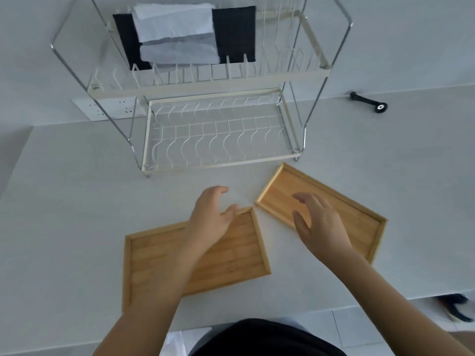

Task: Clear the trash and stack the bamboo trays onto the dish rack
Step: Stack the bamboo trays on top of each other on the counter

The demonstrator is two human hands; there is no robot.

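Observation:
Two bamboo trays lie flat on the white counter. The larger tray (156,263) sits front left, and my left hand (212,217) hovers over its far right corner, fingers apart, holding nothing. The narrower tray (359,217) lies angled at the right, with my right hand (318,222) spread open above its middle. Both trays look bare inside. The two-tier wire dish rack (218,140) stands just behind them; its lower shelf holds nothing.
White and dark cloths (180,34) lie on the rack's upper tier. A white power strip (110,109) is behind the rack at the left. A black handle-like object (370,102) lies at the back right. The counter's front edge runs near my body.

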